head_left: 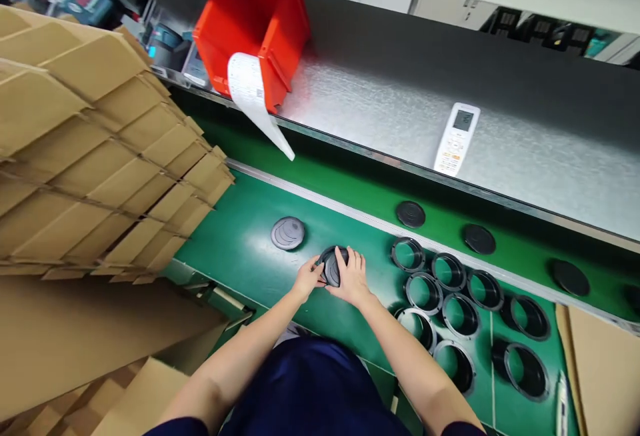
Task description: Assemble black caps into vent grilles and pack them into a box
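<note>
Both hands are closed around a round black vent [331,269] with curved slats, above the green worktop [260,269]. My left hand [307,279] pinches its left edge with thumb and fingers. My right hand [353,277] wraps its right side, the thumb lying over the face and the fingers round the far edge. The vent's underside is hidden. Left of the hands lies another round slatted disc [288,233], flat on the worktop. To the right stand several black rings [499,358] in a loose group, open through the middle.
Black discs [411,213] rest along the back green strip. A metal shelf [370,116] above bears a red bin [280,43] with a hanging paper strip [250,89] and a white remote control [457,139]. Cardboard dividers [115,149] crowd the left; a cutter [562,403] lies right.
</note>
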Action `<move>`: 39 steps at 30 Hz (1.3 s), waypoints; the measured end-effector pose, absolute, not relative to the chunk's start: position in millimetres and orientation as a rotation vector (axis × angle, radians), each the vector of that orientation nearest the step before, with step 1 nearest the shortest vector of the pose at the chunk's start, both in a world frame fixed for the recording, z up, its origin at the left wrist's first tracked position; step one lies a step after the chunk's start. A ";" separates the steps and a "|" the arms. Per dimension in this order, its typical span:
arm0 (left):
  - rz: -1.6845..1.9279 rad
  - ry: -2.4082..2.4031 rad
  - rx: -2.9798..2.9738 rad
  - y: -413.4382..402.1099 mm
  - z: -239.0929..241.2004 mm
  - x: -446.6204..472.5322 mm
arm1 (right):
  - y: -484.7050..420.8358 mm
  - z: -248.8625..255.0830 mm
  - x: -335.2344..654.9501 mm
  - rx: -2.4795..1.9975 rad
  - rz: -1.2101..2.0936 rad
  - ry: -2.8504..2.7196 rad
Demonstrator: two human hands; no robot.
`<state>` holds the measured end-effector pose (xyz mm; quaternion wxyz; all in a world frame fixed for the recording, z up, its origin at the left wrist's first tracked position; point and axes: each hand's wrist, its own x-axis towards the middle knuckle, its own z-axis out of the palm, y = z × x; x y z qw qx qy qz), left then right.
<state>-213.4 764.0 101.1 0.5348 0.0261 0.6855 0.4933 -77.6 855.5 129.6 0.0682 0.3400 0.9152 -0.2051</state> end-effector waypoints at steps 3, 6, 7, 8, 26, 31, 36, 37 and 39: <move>1.224 1.633 -0.017 751.7 107.8 -229.8 | 855.1 123.1 -113.0 0.884 -0.631 2.762; 1.277 1.678 -0.074 742.6 111.3 -239.7 | 855.4 117.6 -134.6 0.760 -0.613 2.744; 1.289 1.712 -0.081 739.2 112.4 -242.8 | 855.4 117.5 -139.2 0.725 -0.614 2.748; 1.300 1.758 -0.083 735.0 113.8 -246.0 | 855.2 118.6 -142.9 0.701 -0.623 2.764; 0.511 1.825 1.869 780.7 109.5 -219.9 | 1056.4 124.5 -79.7 2.508 -1.202 2.268; 0.374 1.926 1.996 762.4 92.1 -257.4 | 1141.5 119.8 -22.6 2.847 -1.436 1.724; 0.643 2.094 1.653 739.3 109.3 -273.6 | 1094.3 111.0 -50.9 2.626 -2.110 1.487; 0.789 2.101 1.455 741.9 119.9 -269.6 | 1072.5 114.8 -61.3 2.520 -2.253 1.463; 1.129 1.962 0.945 753.4 144.7 -258.4 | 1021.2 128.7 -80.8 2.238 -2.513 1.412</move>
